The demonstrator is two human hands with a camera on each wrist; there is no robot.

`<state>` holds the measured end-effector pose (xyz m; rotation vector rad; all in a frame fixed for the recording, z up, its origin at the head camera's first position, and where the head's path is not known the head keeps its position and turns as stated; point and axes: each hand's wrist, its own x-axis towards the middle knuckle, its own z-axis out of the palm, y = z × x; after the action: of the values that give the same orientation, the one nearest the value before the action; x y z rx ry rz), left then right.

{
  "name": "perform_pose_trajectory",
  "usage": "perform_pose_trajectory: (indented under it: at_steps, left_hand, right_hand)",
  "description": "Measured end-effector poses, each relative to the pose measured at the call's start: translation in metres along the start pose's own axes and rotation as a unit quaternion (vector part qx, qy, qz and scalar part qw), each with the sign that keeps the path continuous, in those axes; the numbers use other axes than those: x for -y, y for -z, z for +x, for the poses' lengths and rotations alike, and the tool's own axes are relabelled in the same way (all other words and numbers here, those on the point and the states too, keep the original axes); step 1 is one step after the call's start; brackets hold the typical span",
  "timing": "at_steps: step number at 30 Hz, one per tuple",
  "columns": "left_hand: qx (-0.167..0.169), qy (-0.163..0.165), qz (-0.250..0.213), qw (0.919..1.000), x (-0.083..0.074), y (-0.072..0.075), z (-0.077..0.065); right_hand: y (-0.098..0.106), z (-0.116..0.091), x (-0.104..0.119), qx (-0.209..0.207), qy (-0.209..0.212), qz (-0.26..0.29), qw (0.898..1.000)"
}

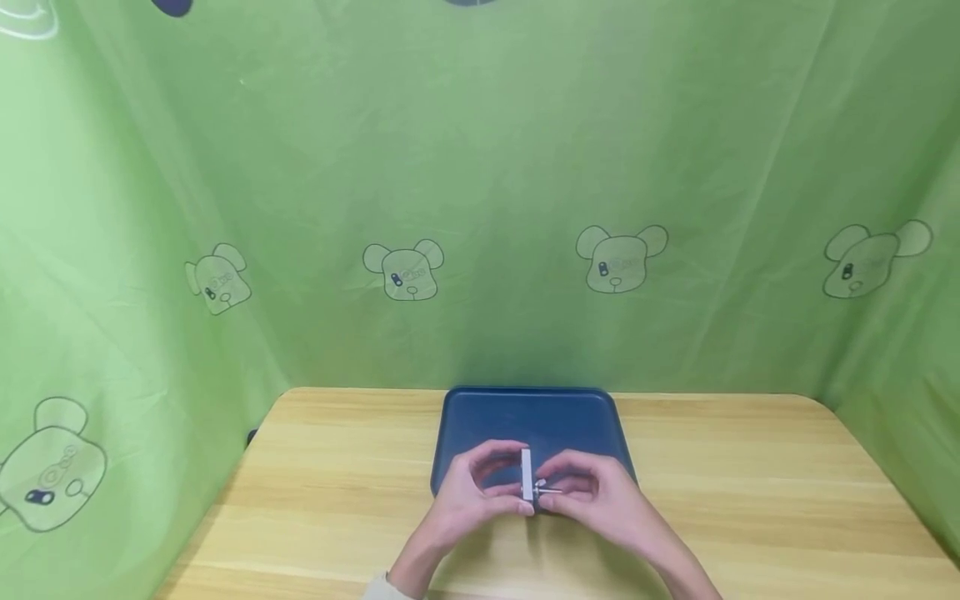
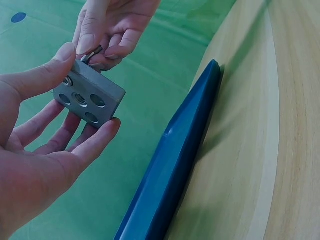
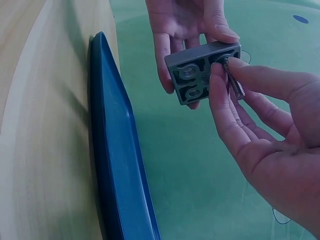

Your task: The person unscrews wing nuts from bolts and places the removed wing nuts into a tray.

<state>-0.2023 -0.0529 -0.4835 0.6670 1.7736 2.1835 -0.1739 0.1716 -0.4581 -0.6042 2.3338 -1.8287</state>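
Between the thumb and fingers of my left hand is a grey metal block, held on edge above the tray's near side. One face shows several round holes in the left wrist view. The opposite face, with curved recesses, appears in the right wrist view. My right hand pinches a small metal piece with a threaded screw against that recessed face, near one corner. The screw's shank sticks out from the block. Fingertips cover the spot where the piece meets the block, so I cannot tell how far it is in.
A dark blue tray with a raised rim lies on the wooden table, below and beyond the hands. Green cloth printed with bear heads hangs behind the table and along both sides.
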Motion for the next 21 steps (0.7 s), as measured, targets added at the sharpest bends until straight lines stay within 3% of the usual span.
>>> perform_pose_trajectory:
  at_steps: [15,21]
  left_hand:
    - [-0.002,0.003,0.001,1.0000,0.0000,0.0003,-0.0006]
    - [0.001,0.000,0.000,1.0000,-0.0008,0.0010,-0.0002]
  right_hand:
    - [-0.0022,0.0002,0.0006,-0.015,0.005,-0.029,0.999]
    - [-0.0023,0.0001,0.0016,-0.008,0.020,-0.006,1.000]
